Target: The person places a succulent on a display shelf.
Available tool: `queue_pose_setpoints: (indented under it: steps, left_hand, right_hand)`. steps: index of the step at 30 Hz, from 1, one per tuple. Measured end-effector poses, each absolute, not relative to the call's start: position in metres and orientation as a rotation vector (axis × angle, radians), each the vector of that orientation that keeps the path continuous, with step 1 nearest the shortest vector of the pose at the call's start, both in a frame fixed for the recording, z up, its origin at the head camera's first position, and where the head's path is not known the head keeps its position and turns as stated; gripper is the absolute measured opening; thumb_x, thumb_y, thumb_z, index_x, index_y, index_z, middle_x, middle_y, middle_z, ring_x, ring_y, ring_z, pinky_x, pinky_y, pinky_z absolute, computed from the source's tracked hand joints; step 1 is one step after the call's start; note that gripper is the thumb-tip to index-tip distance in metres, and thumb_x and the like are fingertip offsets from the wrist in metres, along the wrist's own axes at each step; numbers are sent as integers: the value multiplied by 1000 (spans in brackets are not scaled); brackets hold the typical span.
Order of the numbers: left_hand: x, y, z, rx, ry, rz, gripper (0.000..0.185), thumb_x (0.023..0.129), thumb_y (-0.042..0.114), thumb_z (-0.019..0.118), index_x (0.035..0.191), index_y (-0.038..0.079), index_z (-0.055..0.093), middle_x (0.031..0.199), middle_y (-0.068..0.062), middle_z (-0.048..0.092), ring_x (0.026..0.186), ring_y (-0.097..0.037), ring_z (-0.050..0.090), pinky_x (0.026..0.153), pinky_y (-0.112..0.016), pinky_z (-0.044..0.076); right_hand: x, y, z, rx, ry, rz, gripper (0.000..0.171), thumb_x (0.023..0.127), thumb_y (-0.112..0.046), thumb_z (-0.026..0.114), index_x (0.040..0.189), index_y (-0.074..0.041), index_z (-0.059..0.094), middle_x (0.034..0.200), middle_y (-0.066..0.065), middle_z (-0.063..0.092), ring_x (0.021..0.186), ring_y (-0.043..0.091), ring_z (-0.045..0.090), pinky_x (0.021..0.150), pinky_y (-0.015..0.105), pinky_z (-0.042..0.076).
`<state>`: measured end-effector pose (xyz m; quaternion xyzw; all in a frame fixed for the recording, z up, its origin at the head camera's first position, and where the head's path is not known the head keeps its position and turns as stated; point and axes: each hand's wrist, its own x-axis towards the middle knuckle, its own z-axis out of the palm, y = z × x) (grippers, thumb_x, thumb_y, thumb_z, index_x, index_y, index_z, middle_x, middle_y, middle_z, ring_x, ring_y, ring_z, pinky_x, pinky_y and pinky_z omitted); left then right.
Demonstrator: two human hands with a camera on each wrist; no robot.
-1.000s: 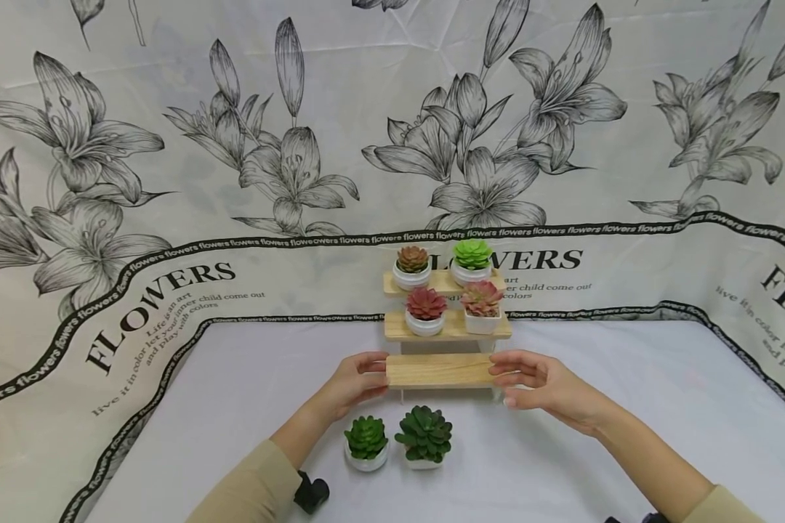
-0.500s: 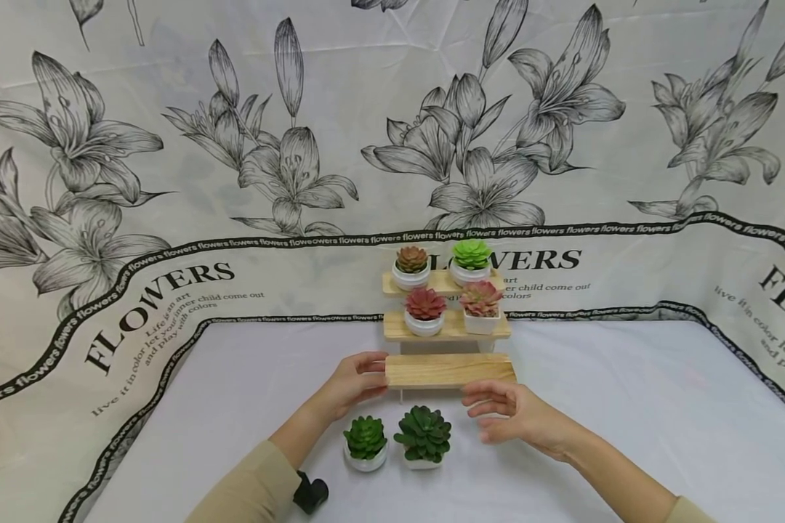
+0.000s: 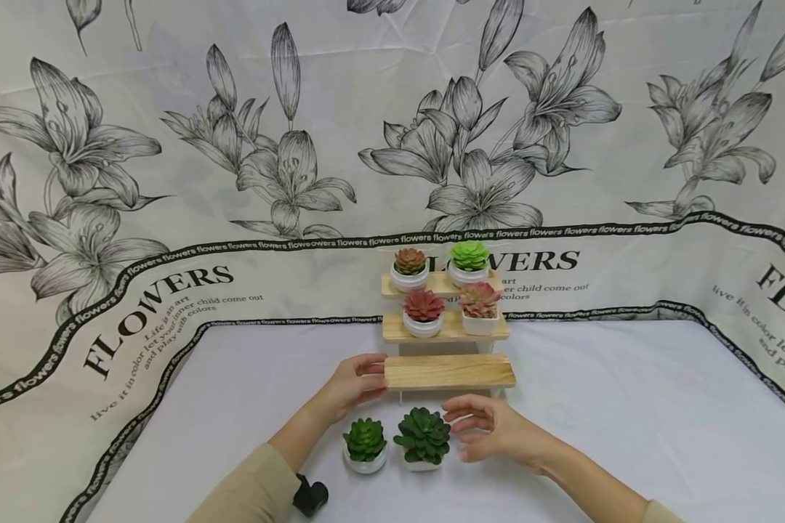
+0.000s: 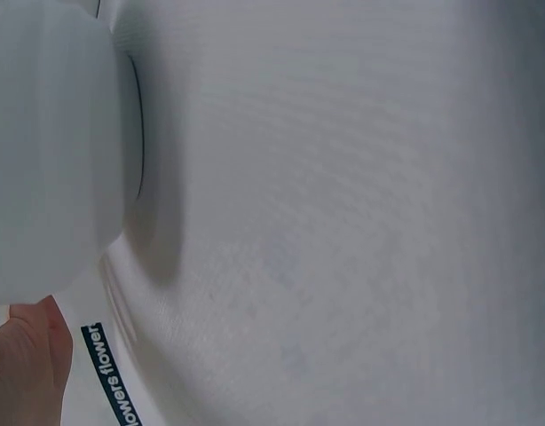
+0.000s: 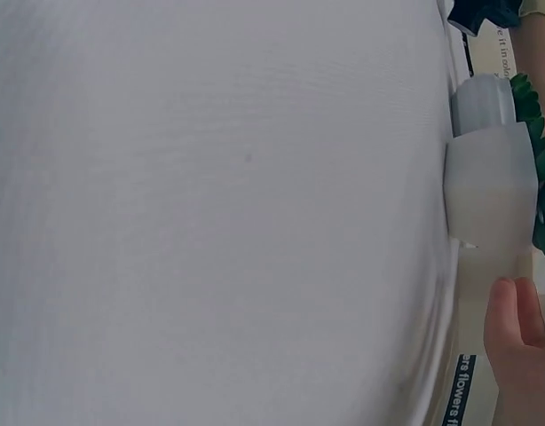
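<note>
My left hand holds the left end of the lowest wooden step of a three-tier plant stand. My right hand has loosely bent fingers and holds nothing. Its fingertips are just right of a dark green succulent in a white pot; a small gap seems to lie between them. Left of that plant stands a smaller green succulent in a round white pot. In the left wrist view, a white pot covers part of my left hand.
On the middle step sit a dark red succulent and a pink one. The top step bears a brown succulent and a bright green one. A flower-printed cloth hangs behind the white tabletop.
My right hand has left the right end of the lowest step and moved left and toward me, beside the dark green succulent. My left hand has stayed at the step's left end.
</note>
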<state>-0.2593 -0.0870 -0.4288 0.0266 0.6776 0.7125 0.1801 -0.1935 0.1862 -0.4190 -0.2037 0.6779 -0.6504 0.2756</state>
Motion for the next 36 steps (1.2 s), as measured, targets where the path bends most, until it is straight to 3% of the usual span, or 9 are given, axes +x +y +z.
queue_pose_setpoints:
  steps: [15, 36]
  left_hand:
    - [-260, -88, -432, 84, 1906, 2026, 50, 85, -8, 58, 133, -7, 44, 122, -21, 50, 91, -18, 58, 83, -31, 54]
    - [-259, -87, -429, 75, 1908, 2022, 50, 85, -7, 58, 133, -6, 44, 121, -21, 51, 90, -18, 58, 83, -32, 54]
  right_hand:
    - [-193, 164, -435, -586, 1897, -1719, 69, 69, 0, 76, 130, 6, 44, 116, 7, 54, 101, 20, 53, 91, 30, 47]
    - [-194, 158, -436, -543, 1838, -1725, 66, 69, -1, 77, 127, 3, 48, 118, 7, 58, 107, 21, 53, 95, 37, 45]
